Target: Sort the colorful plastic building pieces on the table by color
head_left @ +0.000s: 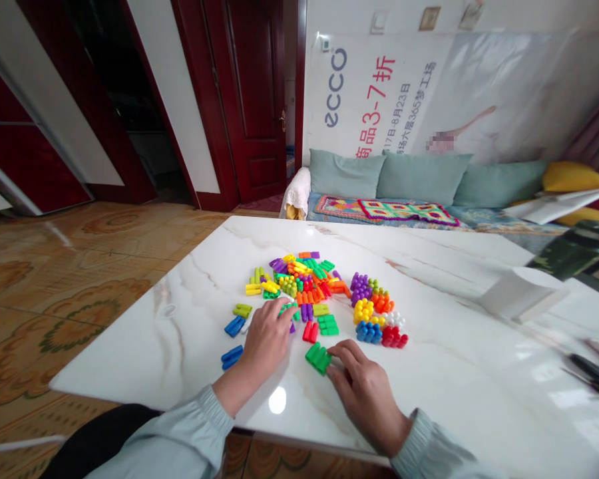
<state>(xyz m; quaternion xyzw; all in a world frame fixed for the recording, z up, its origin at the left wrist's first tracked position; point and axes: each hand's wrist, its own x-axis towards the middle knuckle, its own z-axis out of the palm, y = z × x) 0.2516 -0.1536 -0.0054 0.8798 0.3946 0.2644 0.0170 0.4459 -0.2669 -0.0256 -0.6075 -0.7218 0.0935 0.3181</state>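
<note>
On the white marble-look table lies a loose pile of colourful plastic building blocks [307,298], each made of joined tubes. My left hand [268,336] reaches to the near side of the pile, its bent fingers on a small green block [290,312] that they partly cover. Nearer the front edge, my right hand [362,380] pinches the right end of a larger green block [318,358] resting on the table. Red [310,331] and green blocks [328,324] lie between the hands. Left of my left hand are blue blocks [232,357].
Right of the pile stand blocks grouped by colour: purple [361,289], yellow [363,311], blue [368,332], red [394,337], orange and white. A white box-like object [519,294] and a dark-handled tool [592,372] lie on the table's right. A cushioned sofa [419,179] stands behind.
</note>
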